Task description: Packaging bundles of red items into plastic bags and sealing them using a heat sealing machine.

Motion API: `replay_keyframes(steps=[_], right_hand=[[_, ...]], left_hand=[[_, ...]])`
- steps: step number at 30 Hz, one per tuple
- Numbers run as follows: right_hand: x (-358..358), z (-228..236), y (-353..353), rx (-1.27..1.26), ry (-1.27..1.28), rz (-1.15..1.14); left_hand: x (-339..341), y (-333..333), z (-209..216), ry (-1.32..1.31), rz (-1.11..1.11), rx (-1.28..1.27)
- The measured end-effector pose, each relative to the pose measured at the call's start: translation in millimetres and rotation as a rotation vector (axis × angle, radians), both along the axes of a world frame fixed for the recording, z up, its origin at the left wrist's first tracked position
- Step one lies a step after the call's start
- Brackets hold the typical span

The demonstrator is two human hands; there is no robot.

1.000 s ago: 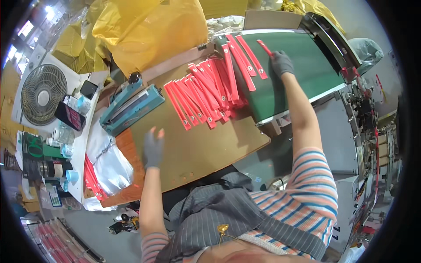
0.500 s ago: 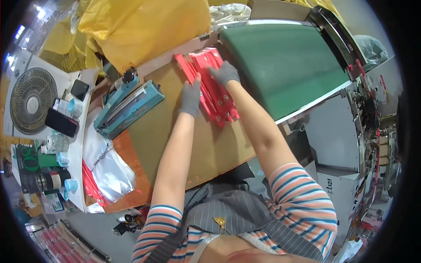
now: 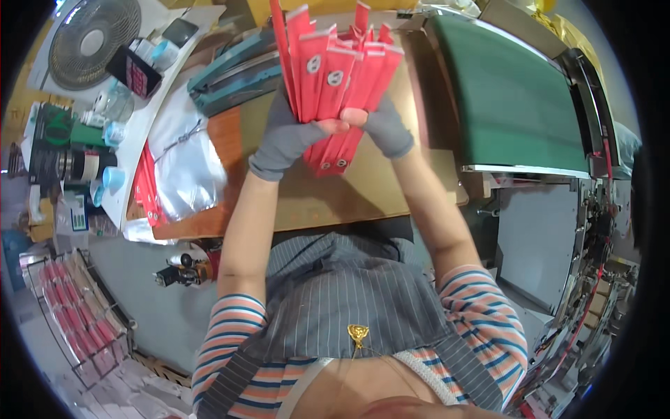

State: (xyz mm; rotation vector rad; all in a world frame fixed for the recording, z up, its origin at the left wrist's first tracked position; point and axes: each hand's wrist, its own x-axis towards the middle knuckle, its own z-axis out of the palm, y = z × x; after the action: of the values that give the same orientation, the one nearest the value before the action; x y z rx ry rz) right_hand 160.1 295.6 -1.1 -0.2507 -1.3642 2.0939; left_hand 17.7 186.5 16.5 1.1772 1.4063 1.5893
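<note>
While the left hand (image 3: 279,143) and the right hand (image 3: 389,127) gripped it, a bundle of red strips (image 3: 331,91) stood over the desk (image 3: 300,206)

Because both hands were closed around its lower part, one from each side, the bundle stood gathered between them, its upper ends fanned unevenly above the fingers and its lower ends showing below the thumbs. Grey gloves covered both hands but left the thumb tips bare, and these lay close together across the near face of the strips. Whether the lower ends touched the desk could not be told from this angle.

Beyond the left hand, toward its left, lay a long blue-green device (image 3: 234,78). Clear plastic bags (image 3: 190,171) lay left of that hand, with a smaller red bunch (image 3: 146,188) just beside them. Farther left stood a dark phone (image 3: 134,71) and a fan (image 3: 89,43). Apart from the right hand, to its right, was a green belt (image 3: 520,105). A pinstriped apron (image 3: 356,286) showed on the near side of the hands.
</note>
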Motion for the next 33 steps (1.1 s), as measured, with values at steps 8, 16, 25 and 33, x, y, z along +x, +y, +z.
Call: replay_keyframes(steps=[8,16,25,33], right_hand=[[-3,30,-66,0.325,-0.128,0.049],[-31,40,-91,-0.147,-0.327,0.733],[-46,1,-112,-0.189,-0.282,0.687],[-41,-6,-118,-0.236,-0.336,0.678]], left_hand=[[3,-57,-23,0.014,-0.118,-0.125],[50,-132,-76,-1.067,-0.3,-0.123],[-154,-258,-81,0.858,0.598,-0.643],[-110,-228,-9,0.308,0.566,-0.128]])
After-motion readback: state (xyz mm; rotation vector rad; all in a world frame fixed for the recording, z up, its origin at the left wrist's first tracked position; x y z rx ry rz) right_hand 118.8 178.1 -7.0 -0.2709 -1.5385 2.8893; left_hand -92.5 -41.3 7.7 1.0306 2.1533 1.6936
